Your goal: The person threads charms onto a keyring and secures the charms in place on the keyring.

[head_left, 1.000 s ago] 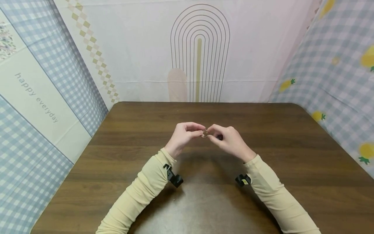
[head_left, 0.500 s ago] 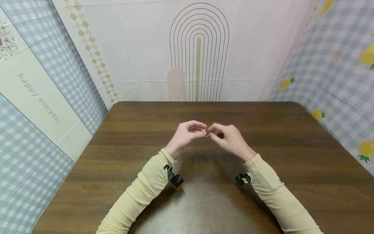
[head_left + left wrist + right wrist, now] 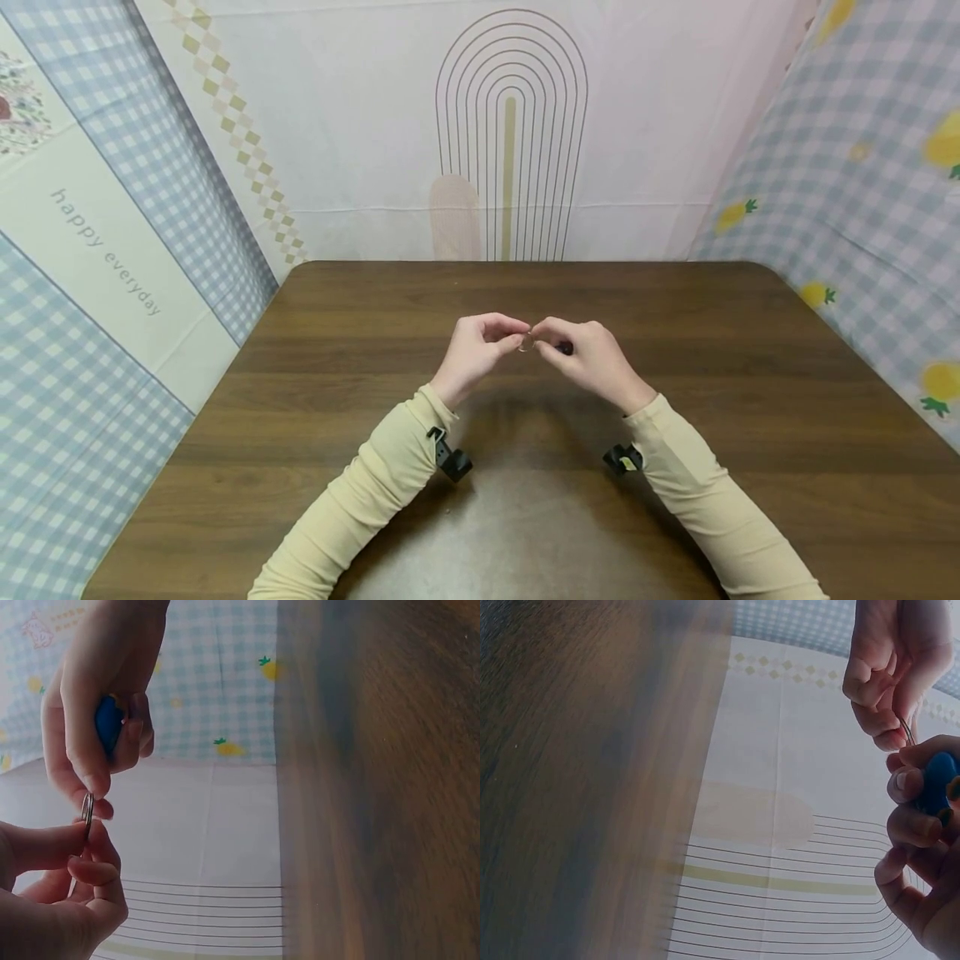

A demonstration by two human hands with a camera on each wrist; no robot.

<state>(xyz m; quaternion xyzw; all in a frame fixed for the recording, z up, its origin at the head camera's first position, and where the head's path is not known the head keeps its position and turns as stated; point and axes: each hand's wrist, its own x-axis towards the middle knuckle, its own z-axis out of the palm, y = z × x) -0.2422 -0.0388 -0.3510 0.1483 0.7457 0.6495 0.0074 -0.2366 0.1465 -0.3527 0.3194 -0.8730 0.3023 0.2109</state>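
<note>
Above the table, both hands meet at a small metal split key ring point(image 3: 527, 342). My left hand point(image 3: 474, 354) pinches one side of the ring between thumb and fingers. In the left wrist view, the ring point(image 3: 88, 815) stands edge-on, its coils visible. The thumb and forefinger of my right hand point(image 3: 592, 358) pinch its other side. Curled in that hand's remaining fingers is a small rounded blue object point(image 3: 109, 726) with yellow-orange bits, partly hidden. Below the ring, a thin pale metallic edge point(image 3: 73, 887) shows between the left fingers; its kind cannot be made out.
The brown wooden table point(image 3: 360, 467) spreads beneath both arms. A white patterned cloth point(image 3: 360, 125) hangs behind it, with blue checked cloths at both sides. Each sleeve carries a black wrist camera, the left camera point(image 3: 453, 462) and the right camera point(image 3: 621, 460).
The left hand shifts slightly right and then back left, and the ring turns a little between the fingers. The right hand stays nearly still, and both hands keep hold of the ring.
</note>
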